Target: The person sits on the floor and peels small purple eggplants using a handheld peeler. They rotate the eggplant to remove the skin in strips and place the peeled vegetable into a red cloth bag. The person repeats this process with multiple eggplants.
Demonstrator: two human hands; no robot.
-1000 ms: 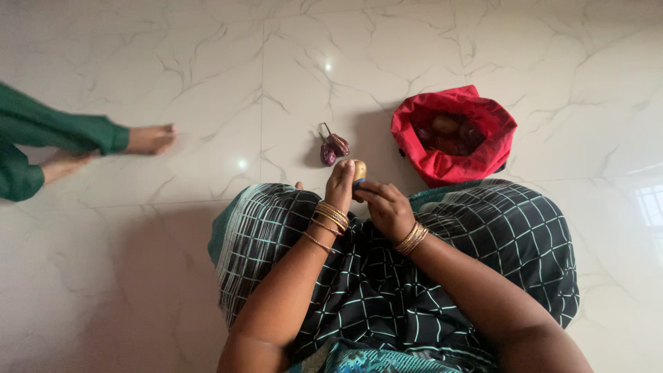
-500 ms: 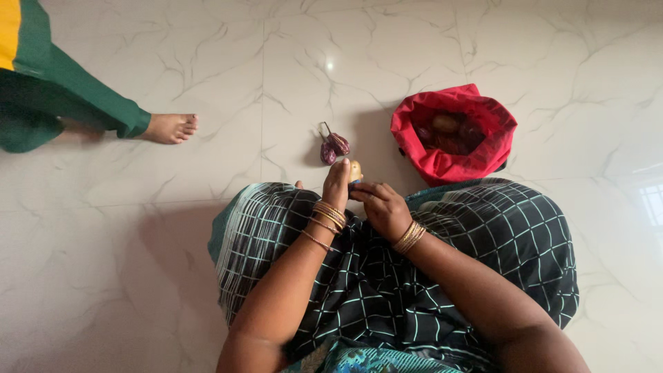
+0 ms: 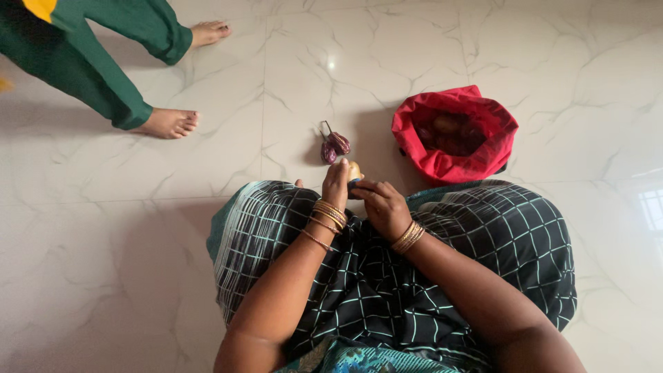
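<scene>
Small tan, rounded potato [image 3: 355, 169]: being pinched upright by left hand [image 3: 336, 185].
Right hand [image 3: 384, 206] is closing on a blue-handled peeler [image 3: 353, 183] at its 5 o'clock; likely firm, light, slippery once peeled, best gripped at the ends.

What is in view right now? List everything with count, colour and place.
potato: one, pale yellow-brown, held between both hands
peeler: one, blue part showing, at the right hand
eggplants: two, dark purple, on the floor beyond the hands
bag: one, red, open, on the floor to the right, dark vegetables inside
floor: white marble tiles
other person: two bare feet, green trousers, top left
lap cloth: dark checked
left hand: gold bangles, holds the potato
right hand: gold bangles, at the potato
</scene>
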